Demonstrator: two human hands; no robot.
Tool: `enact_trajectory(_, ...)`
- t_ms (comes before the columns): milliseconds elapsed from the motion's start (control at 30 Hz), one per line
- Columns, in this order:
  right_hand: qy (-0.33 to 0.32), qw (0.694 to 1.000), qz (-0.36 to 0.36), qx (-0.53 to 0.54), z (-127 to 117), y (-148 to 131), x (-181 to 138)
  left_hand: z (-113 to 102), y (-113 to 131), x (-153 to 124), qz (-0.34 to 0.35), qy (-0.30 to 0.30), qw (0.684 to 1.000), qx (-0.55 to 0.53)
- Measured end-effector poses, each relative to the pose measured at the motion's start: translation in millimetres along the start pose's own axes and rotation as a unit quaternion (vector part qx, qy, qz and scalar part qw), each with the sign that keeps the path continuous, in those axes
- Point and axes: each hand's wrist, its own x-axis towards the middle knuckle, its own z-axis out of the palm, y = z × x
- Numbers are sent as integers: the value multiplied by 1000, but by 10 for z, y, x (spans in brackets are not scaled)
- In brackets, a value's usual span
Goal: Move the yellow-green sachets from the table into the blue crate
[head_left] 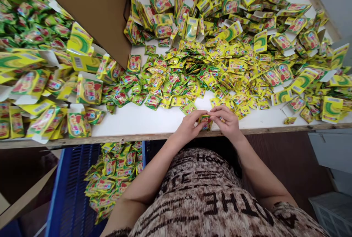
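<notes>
At the table's front edge, my left hand (190, 126) is closed around a small yellow-and-green printed box (205, 124), with the thumb in front. My right hand (228, 122) meets it from the other side, fingers bent and fingertips together at the box's upper edge. A bit of yellow shows between the right fingers, perhaps a sachet, too small to make out. Just beyond both hands lies a broad heap of small yellow and green sachets (176, 79) with fruit pictures.
Many open small boxes (191, 28) are piled at the back and right. A tall brown cardboard panel (101, 13) stands at left, with more boxes (89, 88) and green sachets (30, 24) around it. Below the table edge, a blue crate (74, 185) holds filled packs (118, 171).
</notes>
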Motion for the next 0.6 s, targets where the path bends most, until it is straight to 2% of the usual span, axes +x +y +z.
enact_trajectory(67,36,997,27,-58,-103,112,186,33,-19,21,-28,-32,999,-7)
enact_trajectory(133,91,980,62,-167,-193,285,429,40,-21,54,-70,-15,996,-47)
enact_trajectory(167,93,967,77,-222,-228,380,551,14,-9,62,-95,9,992,-86)
enact_trajectory(233,47,947,105,-299,-282,548,755,-133,43,25,-149,48,969,-191)
enact_trajectory(300,26,939,145,-311,-324,649,865,-434,116,-140,-206,19,938,-279)
enact_trajectory(333,43,942,170,-287,-342,670,878,-631,146,-285,-239,-24,923,-301)
enact_trajectory(400,92,956,222,-169,-355,662,824,-1055,159,-695,-319,-130,891,-296)
enact_trajectory(433,98,961,242,-88,-344,642,765,-1253,131,-945,-368,-162,874,-272)
enact_trajectory(467,87,962,258,-5,-316,614,691,-1424,80,-1213,-417,-169,861,-239)
enact_trajectory(533,33,952,283,116,-215,544,518,-1660,-82,-1764,-500,-105,846,-153)
enact_trajectory(600,-12,945,296,137,-82,456,350,-1755,-283,-2280,-578,17,815,-48)
